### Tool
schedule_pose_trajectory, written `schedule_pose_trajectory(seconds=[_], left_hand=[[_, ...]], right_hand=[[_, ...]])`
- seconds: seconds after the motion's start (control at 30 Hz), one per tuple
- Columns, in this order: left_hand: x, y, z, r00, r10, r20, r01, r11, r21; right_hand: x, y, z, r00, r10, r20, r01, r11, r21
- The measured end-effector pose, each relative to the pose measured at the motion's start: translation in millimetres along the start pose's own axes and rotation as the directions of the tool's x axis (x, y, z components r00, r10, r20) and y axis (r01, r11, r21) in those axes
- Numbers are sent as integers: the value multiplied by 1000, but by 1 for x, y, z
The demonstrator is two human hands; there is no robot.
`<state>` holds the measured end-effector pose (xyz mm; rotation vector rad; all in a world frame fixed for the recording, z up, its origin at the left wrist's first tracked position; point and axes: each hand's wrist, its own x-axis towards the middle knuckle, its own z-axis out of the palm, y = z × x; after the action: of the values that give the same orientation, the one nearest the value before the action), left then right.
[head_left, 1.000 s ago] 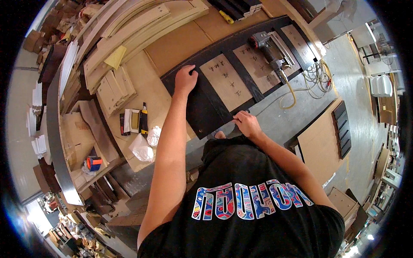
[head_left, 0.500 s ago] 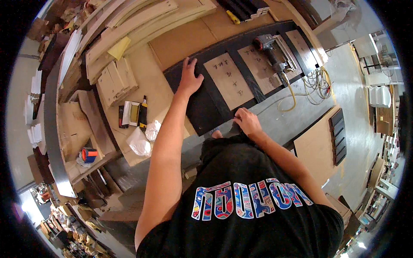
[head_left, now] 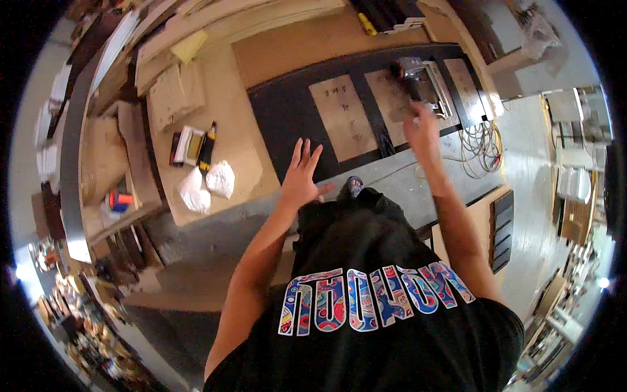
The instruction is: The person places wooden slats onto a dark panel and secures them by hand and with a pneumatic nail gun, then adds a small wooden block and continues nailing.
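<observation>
Across the bench lies a black-framed panel (head_left: 286, 121) with several bare brown rectangular sections. My left hand (head_left: 303, 178), fingers spread and nothing in it, is over the near edge of its left part. An air nail gun (head_left: 411, 70) with a dark body and silver magazine rests on the panel's right part. My right hand (head_left: 424, 134) reaches the near end of the gun, by its handle. Motion smears those fingers, so whether they grip the gun is unclear.
A coiled air hose (head_left: 483, 147) hangs at the panel's right end. On the left board are two white bags (head_left: 221, 179), a yellow-and-black cutter (head_left: 208, 147) and stacked wooden pieces (head_left: 176, 95). Dark strips (head_left: 392, 13) lie at the back. Another panel (head_left: 503, 225) leans at right.
My left hand has drawn back from the panel's far edge to its near edge. My right hand has moved forward and right, from the near edge to the nail gun.
</observation>
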<state>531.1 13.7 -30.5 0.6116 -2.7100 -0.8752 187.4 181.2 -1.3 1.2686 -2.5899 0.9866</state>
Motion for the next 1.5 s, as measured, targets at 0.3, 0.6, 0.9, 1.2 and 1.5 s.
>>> schedule_pose_trajectory(seconds=[0.3,0.6,0.9,1.2,1.5], left_hand=[[-4,-3,13,993,75,-94,-60,986,154],[-4,2,23,985,18,-170,17,979,205],[7,-2,29,989,51,-140,-15,968,249],[-6,-20,40,968,143,-205,-83,958,274],[-7,-18,34,950,207,-235,-123,936,330]], right_hand=[[126,80,39,938,219,268,-168,965,-203],[121,87,42,958,237,160,-174,927,-333],[130,133,-28,903,384,193,-344,915,-212],[-24,-8,-186,723,444,530,-591,794,142],[-120,-65,-149,699,459,548,-558,830,16]])
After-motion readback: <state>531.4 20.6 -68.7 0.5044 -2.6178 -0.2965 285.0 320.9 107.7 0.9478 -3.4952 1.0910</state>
